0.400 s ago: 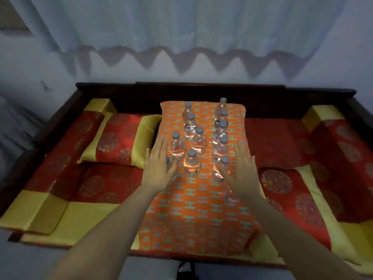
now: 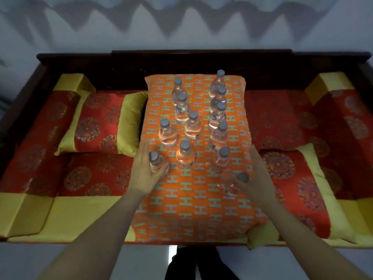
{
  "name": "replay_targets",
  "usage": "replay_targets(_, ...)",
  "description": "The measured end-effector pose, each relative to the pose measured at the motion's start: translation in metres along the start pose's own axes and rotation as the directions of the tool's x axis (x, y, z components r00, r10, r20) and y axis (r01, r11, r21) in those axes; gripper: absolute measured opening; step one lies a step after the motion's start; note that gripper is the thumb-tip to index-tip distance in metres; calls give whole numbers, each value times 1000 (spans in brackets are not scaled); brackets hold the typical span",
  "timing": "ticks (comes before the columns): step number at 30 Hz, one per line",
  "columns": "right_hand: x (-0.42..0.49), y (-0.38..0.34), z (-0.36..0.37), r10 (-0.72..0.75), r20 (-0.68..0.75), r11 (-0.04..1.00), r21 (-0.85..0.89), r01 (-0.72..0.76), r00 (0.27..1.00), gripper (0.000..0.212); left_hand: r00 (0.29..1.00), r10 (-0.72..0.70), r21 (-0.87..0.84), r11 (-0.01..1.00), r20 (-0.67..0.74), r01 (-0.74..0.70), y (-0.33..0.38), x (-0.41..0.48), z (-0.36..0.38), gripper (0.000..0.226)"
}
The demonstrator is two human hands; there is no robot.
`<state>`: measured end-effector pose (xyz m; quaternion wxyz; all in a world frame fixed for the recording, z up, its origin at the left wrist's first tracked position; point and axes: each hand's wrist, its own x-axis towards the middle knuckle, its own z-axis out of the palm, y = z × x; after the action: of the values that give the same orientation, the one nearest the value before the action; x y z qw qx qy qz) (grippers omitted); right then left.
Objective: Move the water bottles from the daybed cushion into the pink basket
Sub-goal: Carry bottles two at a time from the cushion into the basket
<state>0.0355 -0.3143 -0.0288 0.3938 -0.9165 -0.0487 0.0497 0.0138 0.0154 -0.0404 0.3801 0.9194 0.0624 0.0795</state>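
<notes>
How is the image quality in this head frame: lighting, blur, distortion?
Head view: dim room, with a warm glow through the water bottles on the orange cushion; wide-angle bending bows the daybed frame; the bottle in the right hand is smeared, while the left hand stays fairly sharp.

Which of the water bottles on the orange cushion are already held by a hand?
Two: the nearest bottle on the left, gripped by the left hand, and the nearest bottle on the right, gripped by the right hand. All other bottles stand free.
</notes>
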Motion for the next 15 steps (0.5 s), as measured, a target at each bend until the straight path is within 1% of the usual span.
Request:
replay_targets(2, -3, 8, -1, 72, 37, 991, 112, -76, 997, 115, 997, -71, -105, 992, 19, 73, -7, -3, 0, 90)
replay_targets(4, -1, 19, 4, 90, 101, 970, 216, -110, 991, 120, 986, -161, -150, 975, 28, 164, -11, -2, 4, 93)
replay_targets(7, 1, 38, 16, 158, 232, 952, 221, -211, 960, 124, 962, -254, -135, 954, 99, 266, -27, 2, 15, 80)
replay_targets(8, 2, 42, 21, 173, 261, 943, 233, -236, 950, 121, 955, -273, -121, 951, 117, 286, -30, 3, 17, 77)
replay_targets(11, 8, 40, 27, 161, 322, 920, 294, -260, 933, 95, 940, -309, -92, 942, 146, 324, -32, 7, 25, 75)
replay_targets(13, 10, 42, 29, 135, 319, 923, 303, -236, 938, 99, 933, -327, -104, 933, 150, 344, -33, 9, 28, 71)
replay_targets(15, 10, 45, 27, 93, 352, 928, 309, -209, 931, 100, 929, -336, -98, 931, 153, 353, -34, 12, 29, 66)
